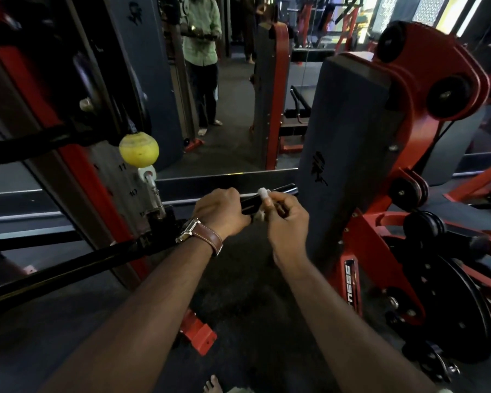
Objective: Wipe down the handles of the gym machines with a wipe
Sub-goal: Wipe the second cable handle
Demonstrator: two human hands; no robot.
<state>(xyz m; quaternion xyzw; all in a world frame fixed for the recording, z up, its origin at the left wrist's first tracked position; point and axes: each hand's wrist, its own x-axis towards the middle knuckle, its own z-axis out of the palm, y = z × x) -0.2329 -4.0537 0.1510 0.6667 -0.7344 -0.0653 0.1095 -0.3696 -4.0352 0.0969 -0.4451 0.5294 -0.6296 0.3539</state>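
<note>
Two bare forearms, no sleeves reaching into view. Bare hands, no gloves: left hand [221,211], right hand [287,222]. On the left wrist, a wristwatch [188,230] with a rectangular silver-toned metal case, seen edge-on, dial not legible. Watch strap [209,238] of brown leather, wide, with a line of pale contrast stitching along the edge. No rings or bands visible on the fingers. White wrapping, like a bandage or tape [263,193], covering one fingertip of the right hand. At the lower edge, a bare foot [212,385], no shoe, beside a patch of pale cloth [240,390], too cropped to identify.
</note>
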